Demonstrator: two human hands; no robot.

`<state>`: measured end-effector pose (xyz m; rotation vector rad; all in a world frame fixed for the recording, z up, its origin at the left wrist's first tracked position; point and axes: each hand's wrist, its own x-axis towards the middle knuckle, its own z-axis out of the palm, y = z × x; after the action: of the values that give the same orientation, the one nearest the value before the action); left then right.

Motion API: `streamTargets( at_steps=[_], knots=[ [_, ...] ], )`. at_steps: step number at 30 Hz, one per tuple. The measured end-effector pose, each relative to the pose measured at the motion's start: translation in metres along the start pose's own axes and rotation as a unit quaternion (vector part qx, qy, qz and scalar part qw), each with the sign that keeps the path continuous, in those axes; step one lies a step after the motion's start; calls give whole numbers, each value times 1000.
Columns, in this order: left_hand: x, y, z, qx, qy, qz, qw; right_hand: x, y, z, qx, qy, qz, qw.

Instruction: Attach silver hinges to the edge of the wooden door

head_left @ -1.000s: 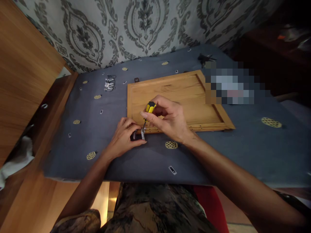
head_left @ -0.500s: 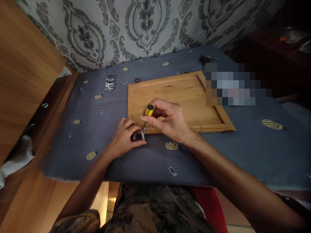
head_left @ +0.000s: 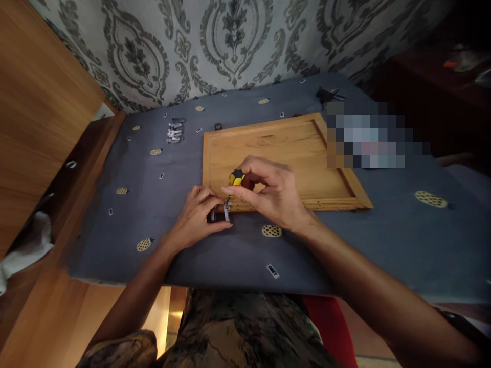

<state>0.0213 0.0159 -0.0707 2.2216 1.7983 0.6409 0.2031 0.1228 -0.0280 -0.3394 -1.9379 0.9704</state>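
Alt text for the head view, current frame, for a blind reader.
The right hand holds a yellow-and-black screwdriver tip-down on a small metal fitting that the left hand grips at the near-left corner of a wooden panel. The panel lies on a blue-grey cloth, with small metal parts farther back.

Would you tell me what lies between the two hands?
A small metal fitting at the panel edge, with the screwdriver tip at it; head view.

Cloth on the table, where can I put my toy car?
Bare cloth lies right of the panel, and between the screws and the left hand. Crowded at the panel's near left corner: right hand, screwdriver, fitting.
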Motion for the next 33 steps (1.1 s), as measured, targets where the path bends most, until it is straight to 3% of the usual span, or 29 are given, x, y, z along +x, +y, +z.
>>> streamTargets(
  at_steps=[3, 7, 14, 33],
  knots=[
    [0, 0, 0, 3, 7, 7, 1000, -2, -3, 1, -16, 48, -16, 999],
    [0, 1, -2, 6, 0, 3, 1000, -3, -7, -1, 6, 116, 37, 993],
    [1, 0, 0, 6, 11, 9, 1000, -3, -2, 0, -19, 66, 21, 997],
    [0, 0, 1, 3, 24, 11, 1000, -2, 2, 2, -35, 37, 14, 999]
  ],
)
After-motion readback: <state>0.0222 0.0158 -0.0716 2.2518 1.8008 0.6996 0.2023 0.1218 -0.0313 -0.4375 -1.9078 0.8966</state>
